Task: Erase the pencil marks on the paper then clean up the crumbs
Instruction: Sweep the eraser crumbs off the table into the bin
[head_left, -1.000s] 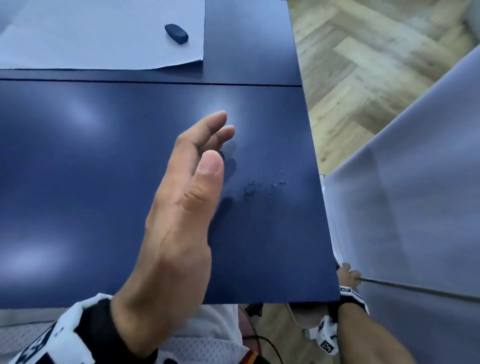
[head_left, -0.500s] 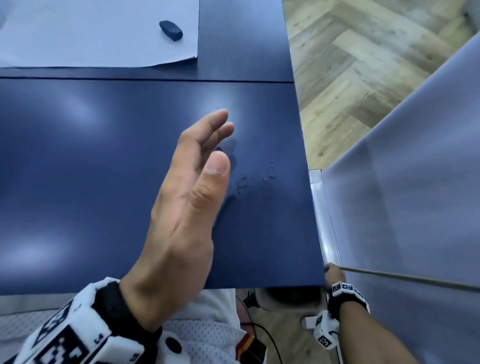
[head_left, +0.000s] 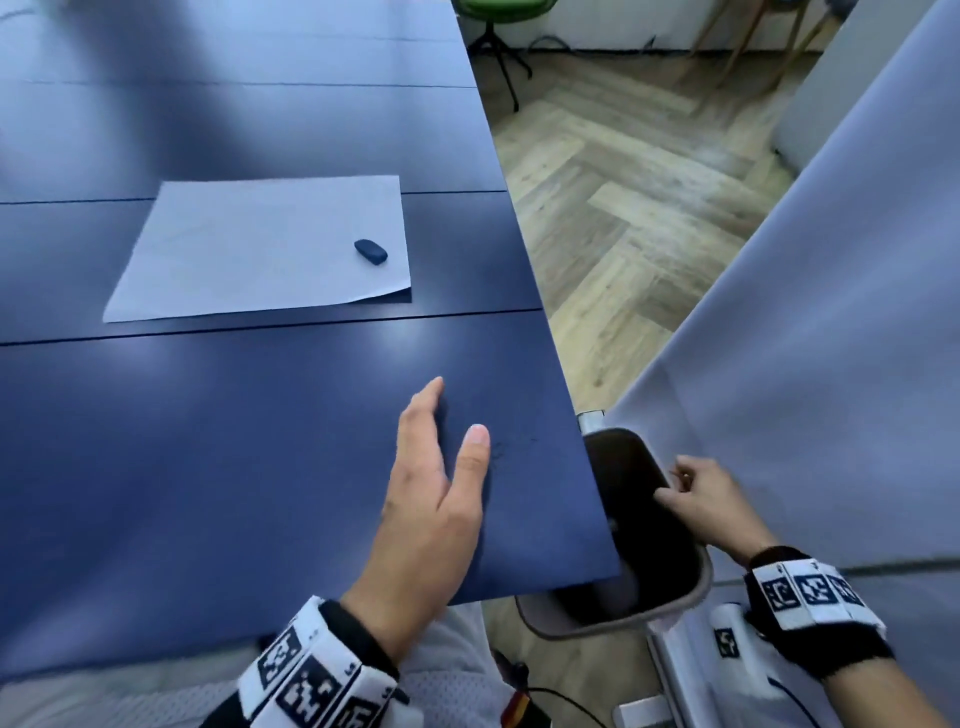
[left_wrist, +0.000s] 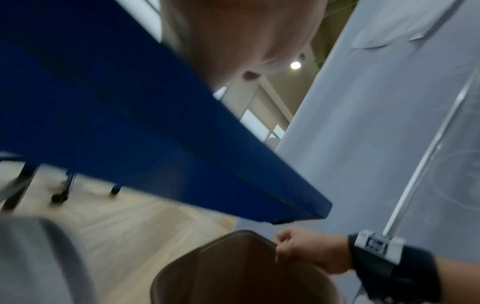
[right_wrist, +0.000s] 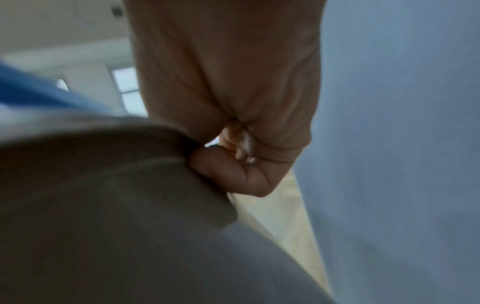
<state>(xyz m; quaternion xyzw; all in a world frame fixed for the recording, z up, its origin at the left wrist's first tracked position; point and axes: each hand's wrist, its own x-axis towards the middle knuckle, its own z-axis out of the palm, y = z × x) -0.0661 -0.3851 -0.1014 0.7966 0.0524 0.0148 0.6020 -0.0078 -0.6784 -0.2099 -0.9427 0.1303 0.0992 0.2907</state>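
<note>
This looks like an office or a meeting room. A long dark blue desk (head_left: 260, 467) is made of flat parts pushed together, with thin lines between them. The floor (head_left: 613, 218) is light wood laid in a zigzag pattern. A green chair (head_left: 498, 10) on a black stand sits at the far end. Tall grey-blue screens (head_left: 831, 338) stand beside the desk like walls. A grey bin (head_left: 691, 597) waits by the desk corner. From below, a round ceiling light (left_wrist: 295, 65) and big windows (left_wrist: 255, 121) show.
</note>
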